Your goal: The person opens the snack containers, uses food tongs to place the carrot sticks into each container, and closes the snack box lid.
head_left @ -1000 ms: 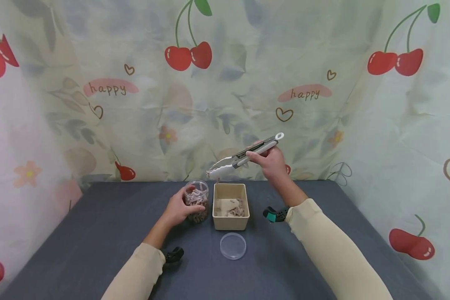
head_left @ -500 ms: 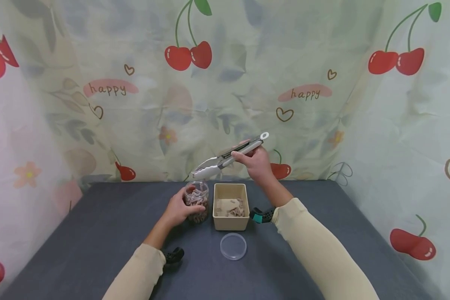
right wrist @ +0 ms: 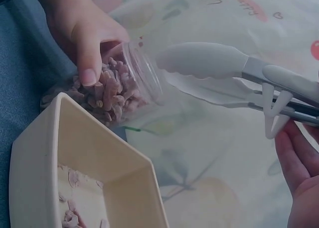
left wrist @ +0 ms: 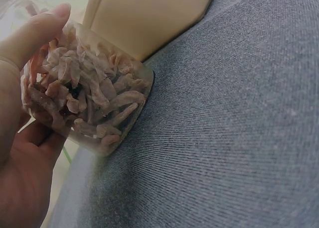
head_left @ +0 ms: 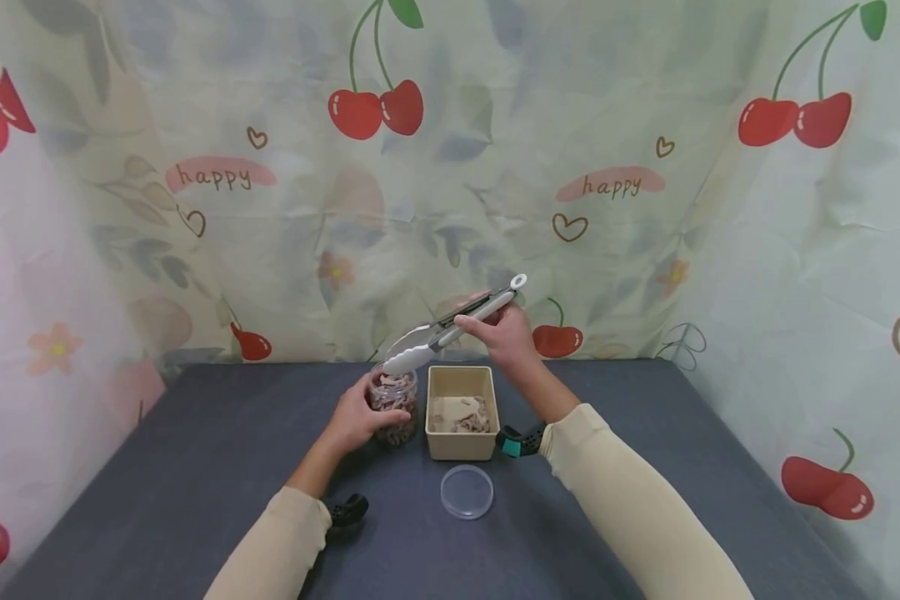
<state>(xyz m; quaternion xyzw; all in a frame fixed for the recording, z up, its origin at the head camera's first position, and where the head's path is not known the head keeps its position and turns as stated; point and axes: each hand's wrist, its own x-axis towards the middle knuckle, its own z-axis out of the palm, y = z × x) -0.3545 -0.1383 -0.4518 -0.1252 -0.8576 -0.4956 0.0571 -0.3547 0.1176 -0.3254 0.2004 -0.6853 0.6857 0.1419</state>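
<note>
My left hand (head_left: 354, 417) grips a clear plastic jar (left wrist: 89, 88) standing on the table, thumb on its near side. Pinkish-brown dried strips (right wrist: 117, 88) fill much of the jar; its mouth is uncovered. In my right hand (head_left: 506, 337) is a pair of tongs (head_left: 450, 329) with grey handles and white scalloped heads. The tong heads (right wrist: 209, 71) stand apart at the jar's mouth, and nothing shows between them. Right of the jar sits a beige rectangular box (head_left: 461, 447), with some of the same strips (head_left: 474, 417) on its bottom.
A round clear lid (head_left: 467, 492) lies on the dark table (head_left: 195, 483) in front of the box. A printed curtain (head_left: 450, 208) with cherries hangs behind the table and along both sides.
My right hand has moved left with the tongs, from above the box to the jar, then lowered them to its mouth. The left hand, jar, box and lid have stayed put.
</note>
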